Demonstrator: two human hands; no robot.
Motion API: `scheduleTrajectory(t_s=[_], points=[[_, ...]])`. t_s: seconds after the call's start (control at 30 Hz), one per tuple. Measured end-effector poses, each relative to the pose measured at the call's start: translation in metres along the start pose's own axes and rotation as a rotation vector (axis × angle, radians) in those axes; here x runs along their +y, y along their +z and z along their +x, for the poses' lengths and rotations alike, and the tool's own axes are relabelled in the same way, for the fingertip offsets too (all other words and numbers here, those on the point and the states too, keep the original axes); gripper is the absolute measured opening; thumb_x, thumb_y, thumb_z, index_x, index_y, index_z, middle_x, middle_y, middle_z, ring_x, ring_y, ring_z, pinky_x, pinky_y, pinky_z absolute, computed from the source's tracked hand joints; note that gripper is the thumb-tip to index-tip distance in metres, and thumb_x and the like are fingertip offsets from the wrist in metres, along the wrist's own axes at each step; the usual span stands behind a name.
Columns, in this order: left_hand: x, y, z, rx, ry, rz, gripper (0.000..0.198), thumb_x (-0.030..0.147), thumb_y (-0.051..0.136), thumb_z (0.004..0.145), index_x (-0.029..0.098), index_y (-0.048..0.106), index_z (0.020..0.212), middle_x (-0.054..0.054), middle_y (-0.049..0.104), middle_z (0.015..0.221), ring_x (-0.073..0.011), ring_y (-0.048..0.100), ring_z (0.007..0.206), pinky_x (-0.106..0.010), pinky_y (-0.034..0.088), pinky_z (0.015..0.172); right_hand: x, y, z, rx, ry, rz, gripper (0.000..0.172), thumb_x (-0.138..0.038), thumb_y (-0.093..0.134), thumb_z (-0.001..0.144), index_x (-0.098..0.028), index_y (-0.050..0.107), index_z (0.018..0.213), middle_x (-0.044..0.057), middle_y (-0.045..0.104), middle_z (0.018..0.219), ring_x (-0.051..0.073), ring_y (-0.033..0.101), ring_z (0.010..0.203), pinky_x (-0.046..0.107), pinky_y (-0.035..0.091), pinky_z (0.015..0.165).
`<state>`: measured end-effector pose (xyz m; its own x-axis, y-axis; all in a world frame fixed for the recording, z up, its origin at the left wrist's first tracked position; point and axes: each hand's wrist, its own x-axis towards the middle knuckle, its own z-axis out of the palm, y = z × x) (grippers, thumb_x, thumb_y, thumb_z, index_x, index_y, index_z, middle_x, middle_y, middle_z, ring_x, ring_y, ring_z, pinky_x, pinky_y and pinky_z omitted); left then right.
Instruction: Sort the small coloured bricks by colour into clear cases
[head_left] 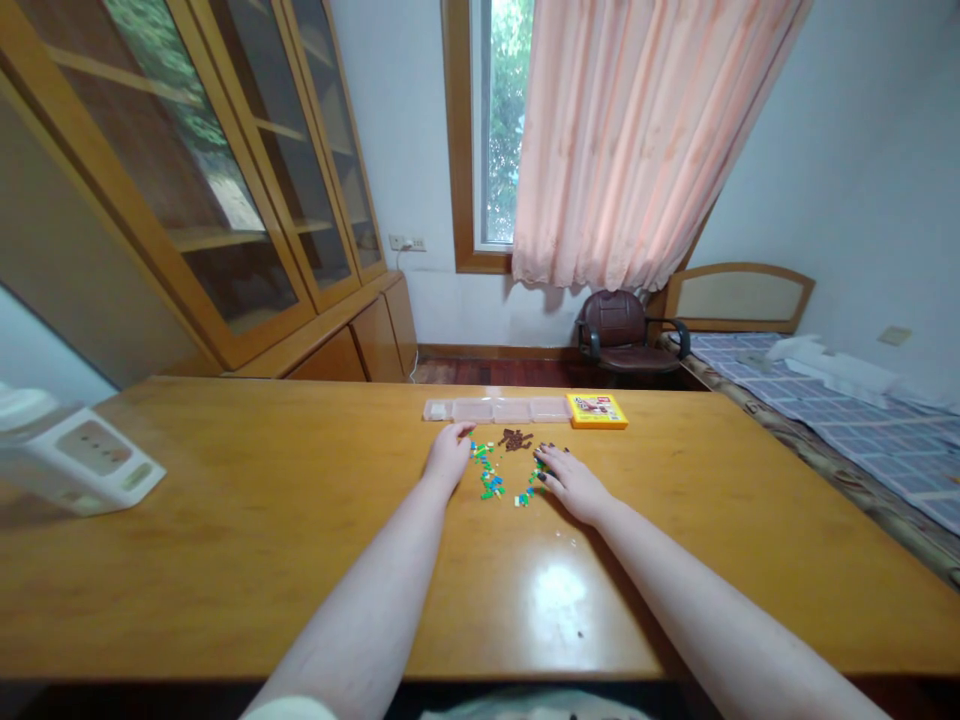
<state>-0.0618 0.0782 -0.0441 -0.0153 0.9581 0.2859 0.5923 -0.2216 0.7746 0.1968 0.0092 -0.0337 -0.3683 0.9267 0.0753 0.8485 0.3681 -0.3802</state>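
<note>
The left hand (450, 455) is at the outer edge of a band of green, blue and white pieces (487, 470), fingers curled; whether they pinch anything I cannot tell. The right hand (574, 484) is loose and open, fingers spread over the edge of a second coloured cluster (534, 474). Between the hands, slightly beyond them, lies a pile of brown pieces (515, 440). Farther out, a row of clear compartments (493, 408) runs from past the left hand to a yellow box (598, 422) beyond the right
</note>
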Motion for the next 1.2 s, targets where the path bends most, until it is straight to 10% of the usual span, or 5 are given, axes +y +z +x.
scheduleTrajectory(t_s=[0.43,0.67,1.2], points=[[0.0,0.001,0.002,-0.008,-0.039,-0.039,0.036,0.007,0.046,0.075,0.017,0.066,0.103,-0.006,0.068,0.109,-0.0181,0.062,0.103,-0.037,0.046,0.097,-0.057,0.015,-0.006,-0.054,-0.111,0.057,0.056,-0.045,0.043,0.09,-0.018,0.04,0.139,0.012,0.031,0.149,0.023,0.026,0.138,0.044,0.017,0.114],[0.006,-0.001,-0.001,-0.019,-0.058,-0.054,0.037,0.006,0.045,0.074,0.015,0.066,0.104,-0.007,0.068,0.11,-0.0183,0.061,0.104,-0.036,0.045,0.098,-0.043,0.015,0.006,0.022,0.175,0.011,0.058,-0.044,0.034,0.093,-0.009,0.038,0.139,0.018,0.031,0.147,0.026,0.024,0.139,0.047,0.015,0.113],[0.004,0.002,0.001,-0.034,-0.067,-0.087,0.039,0.003,0.044,0.073,0.015,0.067,0.103,-0.006,0.068,0.109,-0.0176,0.061,0.103,-0.035,0.045,0.099,-0.065,0.019,0.019,-0.008,-0.182,0.145,0.051,-0.039,0.041,0.092,-0.016,0.042,0.138,0.011,0.039,0.145,0.022,0.033,0.135,0.043,0.021,0.113]])
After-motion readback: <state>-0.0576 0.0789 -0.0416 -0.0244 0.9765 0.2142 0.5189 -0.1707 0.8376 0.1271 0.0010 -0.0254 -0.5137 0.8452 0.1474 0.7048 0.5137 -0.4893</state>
